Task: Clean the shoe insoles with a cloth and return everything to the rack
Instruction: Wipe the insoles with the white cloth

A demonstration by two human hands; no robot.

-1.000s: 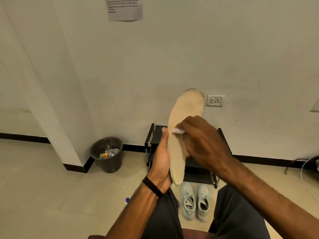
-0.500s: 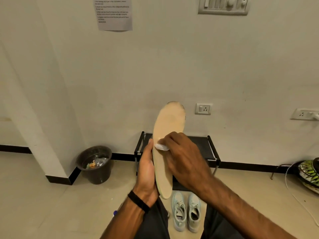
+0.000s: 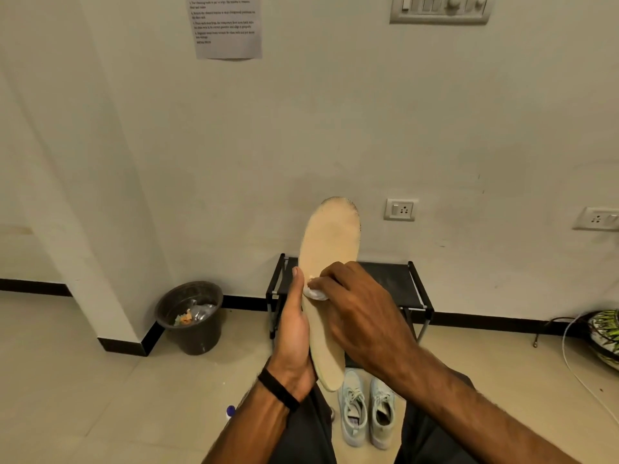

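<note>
1. Left hand [image 3: 294, 333]: upright, palm against the left edge of the insole [image 3: 330, 262], thumb extended up along that edge. Grip closed around the lower half of the insole; the fingers behind it are hidden.
2. Insole: tan, held nearly vertical in front of the person, toe end up, heel end down beside the left wrist. The toe tip shows a darker, speckled patch.
3. Right hand [image 3: 361, 316]: laid across the middle of the insole face, fingers curled. Grip pinched shut on a small white cloth [image 3: 316, 291], which is bunched and pressed onto the insole just beside the left thumb.
4. A black band [image 3: 278, 390] sits on the left wrist.
5. Shoe rack [image 3: 392, 283]: black, low, against the wall behind the insole; top shelf bare where visible.
6. Pair of pale shoes [image 3: 366, 410]: on the floor in front of the rack, side by side, between the person's knees, laces up.
7. Dark bin [image 3: 191, 316]: on the floor left of the rack, at the corner of the wall pillar; scraps inside.
8. Wall: printed sheet [image 3: 227, 25] top centre, text too small to read; switch panel [image 3: 438, 8] top right; socket [image 3: 400, 209] right of the insole tip.
9. Blue-capped item [image 3: 230, 411], mostly hidden by the left forearm; cannot tell what it is.
</note>
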